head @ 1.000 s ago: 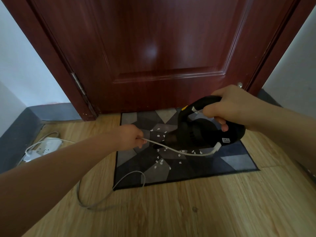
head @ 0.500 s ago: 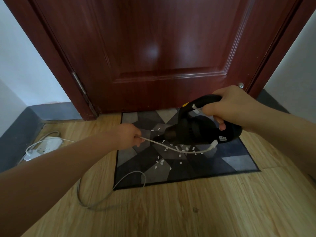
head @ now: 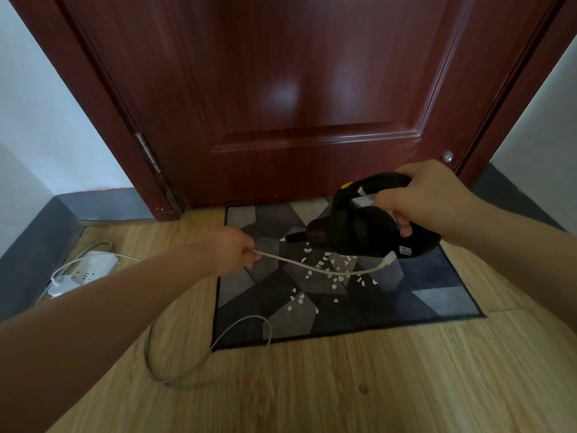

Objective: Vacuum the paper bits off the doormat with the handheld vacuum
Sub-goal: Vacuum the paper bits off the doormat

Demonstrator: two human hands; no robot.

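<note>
A grey patchwork doormat (head: 437,295) lies on the wood floor before a dark red door. Several white paper bits (head: 331,270) are scattered over its middle. My right hand (head: 427,198) grips the handle of a black handheld vacuum (head: 356,232), held above the mat with its nozzle pointing left, just over the upper bits. A white cord (head: 312,268) runs from the vacuum's rear to my left hand (head: 234,248), which pinches it above the mat's left part. The cord sags over the bits.
The red door (head: 296,89) stands shut behind the mat, with a doorstop (head: 448,156) at its lower right. A white power strip (head: 84,270) lies on the floor at the left wall. Slack cord (head: 175,370) loops over the floor and the mat's front left corner.
The vacuum has swung so its nozzle points further left and sits a little higher on the mat. My left hand keeps the cord in nearly the same place.
</note>
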